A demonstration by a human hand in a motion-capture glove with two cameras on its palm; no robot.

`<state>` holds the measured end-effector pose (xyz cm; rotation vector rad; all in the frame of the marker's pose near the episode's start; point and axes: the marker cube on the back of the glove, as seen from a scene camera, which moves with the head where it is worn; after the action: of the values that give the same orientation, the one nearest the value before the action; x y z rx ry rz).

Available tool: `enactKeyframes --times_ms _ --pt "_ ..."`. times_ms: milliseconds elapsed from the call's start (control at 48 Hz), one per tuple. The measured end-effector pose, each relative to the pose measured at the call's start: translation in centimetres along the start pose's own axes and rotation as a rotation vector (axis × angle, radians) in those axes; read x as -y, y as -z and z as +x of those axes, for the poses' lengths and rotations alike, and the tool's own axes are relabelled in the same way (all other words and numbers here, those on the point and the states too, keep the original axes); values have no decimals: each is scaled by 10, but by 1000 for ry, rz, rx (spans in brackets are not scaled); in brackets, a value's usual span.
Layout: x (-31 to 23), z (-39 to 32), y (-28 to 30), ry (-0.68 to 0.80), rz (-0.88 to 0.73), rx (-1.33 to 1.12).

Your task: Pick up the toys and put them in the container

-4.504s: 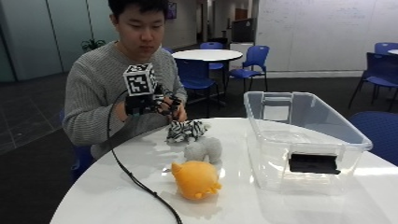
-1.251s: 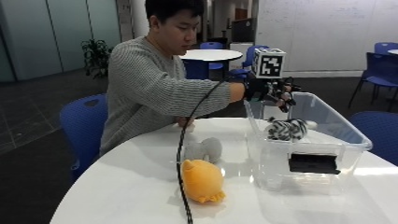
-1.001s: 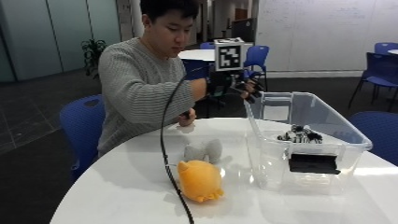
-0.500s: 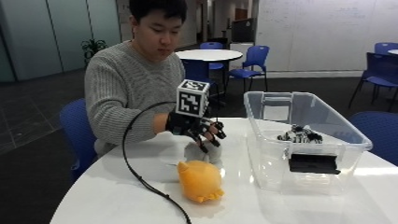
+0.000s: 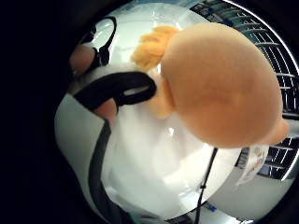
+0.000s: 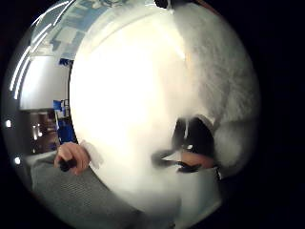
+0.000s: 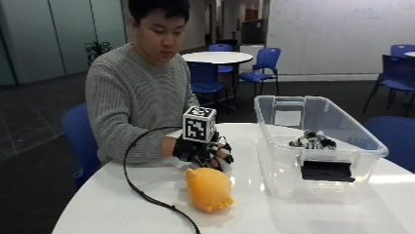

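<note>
Right hand [image 7: 206, 152]: on the white plush toy [image 6: 224, 95], fingers curled round it
Orange plush toy [image 7: 209, 189]: just beside, lying on the table [image 7: 117, 214]
Container [image 7: 324, 146]: clear; striped toy [image 7: 312, 141] inside

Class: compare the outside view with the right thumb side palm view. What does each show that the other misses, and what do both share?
Only the outside view shows the clear container with the zebra toy inside it, and the orange plush toy lying on the table. Only the thumb side palm view shows the white fluffy toy close to the palm, and the bare hand at the table's edge. Both show the white table and the grey sweater sleeve.
</note>
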<state>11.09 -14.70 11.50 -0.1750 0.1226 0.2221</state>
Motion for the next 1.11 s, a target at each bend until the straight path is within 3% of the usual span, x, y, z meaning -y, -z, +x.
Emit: enactKeyframes --times_ms 250,542,897,1105 --pt "7 3 1 -7 46 2" --pt "21 9 6 -22 232 67" --pt "16 5 52 59 222 87" --pt "46 -14 146 291 336 -76"
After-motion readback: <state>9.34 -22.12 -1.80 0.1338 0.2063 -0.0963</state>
